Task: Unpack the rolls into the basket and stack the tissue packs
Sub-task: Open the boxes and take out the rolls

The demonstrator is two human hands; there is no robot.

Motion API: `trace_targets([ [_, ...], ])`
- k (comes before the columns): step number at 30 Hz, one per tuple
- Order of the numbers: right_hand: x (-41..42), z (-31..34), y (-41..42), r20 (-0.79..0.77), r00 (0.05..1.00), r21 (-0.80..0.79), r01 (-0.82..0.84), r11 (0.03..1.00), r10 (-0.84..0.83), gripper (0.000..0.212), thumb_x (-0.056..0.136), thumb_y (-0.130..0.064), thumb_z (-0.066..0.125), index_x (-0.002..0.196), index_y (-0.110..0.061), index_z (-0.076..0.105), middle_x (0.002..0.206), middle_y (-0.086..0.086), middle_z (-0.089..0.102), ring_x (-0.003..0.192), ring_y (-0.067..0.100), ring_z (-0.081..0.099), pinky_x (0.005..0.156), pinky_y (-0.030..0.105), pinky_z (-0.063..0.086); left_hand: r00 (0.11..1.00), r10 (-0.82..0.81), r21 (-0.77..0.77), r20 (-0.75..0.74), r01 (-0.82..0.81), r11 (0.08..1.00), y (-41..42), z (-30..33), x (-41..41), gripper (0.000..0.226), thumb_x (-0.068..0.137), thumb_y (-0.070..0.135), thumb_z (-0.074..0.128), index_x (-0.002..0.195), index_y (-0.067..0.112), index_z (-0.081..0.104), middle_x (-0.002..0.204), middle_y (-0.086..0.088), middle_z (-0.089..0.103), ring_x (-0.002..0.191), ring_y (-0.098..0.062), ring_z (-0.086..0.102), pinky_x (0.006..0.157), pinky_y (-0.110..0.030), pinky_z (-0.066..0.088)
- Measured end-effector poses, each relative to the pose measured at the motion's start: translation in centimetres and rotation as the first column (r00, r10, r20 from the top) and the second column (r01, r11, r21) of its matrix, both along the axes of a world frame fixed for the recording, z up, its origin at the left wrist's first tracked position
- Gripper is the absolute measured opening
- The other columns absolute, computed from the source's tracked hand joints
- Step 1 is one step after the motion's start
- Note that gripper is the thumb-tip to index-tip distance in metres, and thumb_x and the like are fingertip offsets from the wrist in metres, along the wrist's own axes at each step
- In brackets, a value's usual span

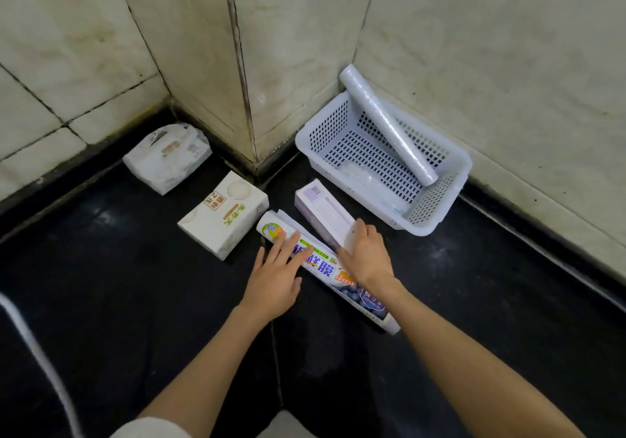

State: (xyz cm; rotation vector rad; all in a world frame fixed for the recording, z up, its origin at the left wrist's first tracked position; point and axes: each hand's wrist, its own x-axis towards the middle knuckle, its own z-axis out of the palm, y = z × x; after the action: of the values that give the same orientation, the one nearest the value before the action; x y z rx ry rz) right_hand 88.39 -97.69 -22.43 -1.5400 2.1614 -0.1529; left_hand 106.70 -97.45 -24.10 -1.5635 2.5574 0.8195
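Head view, left to right: a white cord [37, 346] curves along the dark floor [135, 302] at the edge. Near the tiled wall [84, 48] sits a tissue pack in a thin plastic bag [167, 158], and just beside it, nearer me, a second tissue pack [223, 215] lies flat, not yet stacked on the first. My left hand [276, 280] rests flat and spread on the printed cling-film roll [321, 265], fingers [288, 241] pressing its wrapper near the left end, nothing gripped. My right hand [364, 256] lies across the same roll, its fingertips touching the end of the purple box [321, 215] that lies alongside; whether it is closing on the box or only steadying things I cannot tell. Further right, the white perforated basket [437, 214] sits in the corner with one unwrapped clear roll [386, 124] already leaning across it.

I judge I am midway through the unpacking: this printed roll needs its paper sleeve opened and slid off, which calls for pinching the loose wrapper edge while holding the roll down. The packs come after.
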Motion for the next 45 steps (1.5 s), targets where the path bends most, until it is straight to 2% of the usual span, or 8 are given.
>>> trace_targets([
  [9, -2.5, 3.0, 4.3, 0.16, 0.986, -0.371, 0.096, 0.924, -0.039, 0.067, 0.08, -0.021, 0.068, 0.137, -0.009, 0.036, 0.128, 0.011, 0.046, 0.118, 0.024, 0.041, 0.097, 0.025, 0.032, 0.999, -0.047, 0.17, 0.026, 0.042, 0.984, -0.6, 1.3, -0.5, 0.064, 0.094, 0.029, 0.045, 0.147, 0.028, 0.01, 0.158, 0.001, -0.014, 0.143, -0.023, -0.018, 0.116, -0.049, 0.0],
  [15, -3.6, 5.8, 9.3, 0.295, 0.949, -0.433, 0.239, 0.869, -0.114, 0.075, 0.077, -0.019, 0.07, 0.14, -0.022, 0.03, 0.122, -0.004, 0.041, 0.11, 0.0, 0.032, 0.102, 0.029, 0.036, 0.856, 0.269, 0.139, -0.442, -0.231, 0.963, 0.6, 4.9, -1.9, 0.066, 0.092, 0.023, 0.053, 0.145, 0.024, 0.015, 0.158, -0.004, 0.004, 0.144, -0.017, 0.004, 0.115, -0.033, 0.013],
  [19, -2.9, 8.5, 11.4, 0.492, 0.87, -0.435, 0.257, 0.863, -0.011, 0.08, 0.073, -0.033, 0.073, 0.137, -0.042, 0.027, 0.121, -0.021, 0.042, 0.109, -0.014, 0.038, 0.096, 0.019, 0.034, 0.908, -0.131, -0.158, -0.399, 0.073, 0.985, 1.5, 7.7, -2.7, 0.092, 0.079, 0.035, 0.068, 0.138, 0.044, -0.001, 0.154, 0.012, -0.006, 0.142, -0.01, -0.013, 0.114, -0.035, 0.001],
  [25, -1.9, 12.4, 11.9, 0.698, 0.709, -0.492, 0.37, 0.788, 0.103, 0.083, 0.07, -0.026, 0.079, 0.134, -0.046, 0.031, 0.124, -0.018, 0.051, 0.115, -0.004, 0.049, 0.095, 0.012, 0.042, 0.809, -0.07, 0.092, -0.584, 0.151, 0.984, 2.3, 10.6, -4.0, 0.072, 0.067, 0.036, 0.076, 0.128, 0.043, 0.037, 0.125, 0.019, 0.045, 0.116, 0.006, 0.042, 0.101, -0.023, 0.037],
  [31, -1.3, 11.9, 12.4, 0.822, 0.565, -0.322, 0.36, 0.875, 0.07, 0.073, 0.072, -0.033, 0.07, 0.137, -0.028, 0.037, 0.134, -0.01, 0.052, 0.124, 0.002, 0.047, 0.109, 0.036, 0.038, 0.603, 0.285, 0.376, -0.746, 0.028, 0.926, 4.5, 11.0, -4.5, 0.052, 0.071, 0.035, 0.075, 0.11, 0.051, 0.046, 0.114, 0.021, 0.059, 0.101, 0.011, 0.055, 0.073, -0.004, 0.046],
  [36, -2.4, 10.6, 12.7, 0.903, 0.427, -0.212, 0.374, 0.903, 0.035, 0.048, 0.081, -0.034, 0.066, 0.126, -0.028, 0.053, 0.119, -0.004, 0.066, 0.11, 0.011, 0.062, 0.094, 0.032, 0.052, 0.622, 0.208, 0.422, -0.755, 0.216, 0.881, 5.0, 11.7, -3.8, 0.048, 0.086, 0.033, 0.059, 0.132, 0.037, 0.043, 0.125, 0.025, 0.057, 0.117, 0.004, 0.052, 0.087, -0.011, 0.046],
  [40, -4.1, 10.3, 13.4, 0.95, 0.303, -0.02, 0.298, 0.954, -0.075, 0.03, 0.083, -0.04, 0.061, 0.11, -0.026, 0.065, 0.1, -0.004, 0.074, 0.093, 0.016, 0.068, 0.072, 0.021, 0.054, 0.546, 0.299, 0.422, -0.783, 0.112, 0.9, 4.2, 13.3, -2.5, 0.062, 0.078, 0.035, 0.058, 0.135, 0.036, 0.033, 0.144, 0.014, 0.039, 0.131, 0.0, 0.038, 0.096, -0.01, 0.041],
  [45, -4.6, 9.8, 14.1, 0.963, 0.231, 0.121, 0.072, 0.99, -0.135, 0.056, 0.071, -0.054, 0.069, 0.115, -0.019, 0.064, 0.112, 0.003, 0.07, 0.105, 0.022, 0.065, 0.082, 0.029, 0.054, 0.63, 0.184, 0.437, -0.754, 0.273, 0.857, 3.6, 15.0, -1.9, 0.05, 0.076, 0.033, 0.063, 0.124, 0.037, 0.051, 0.131, 0.014, 0.055, 0.12, -0.001, 0.051, 0.096, -0.017, 0.045],
])
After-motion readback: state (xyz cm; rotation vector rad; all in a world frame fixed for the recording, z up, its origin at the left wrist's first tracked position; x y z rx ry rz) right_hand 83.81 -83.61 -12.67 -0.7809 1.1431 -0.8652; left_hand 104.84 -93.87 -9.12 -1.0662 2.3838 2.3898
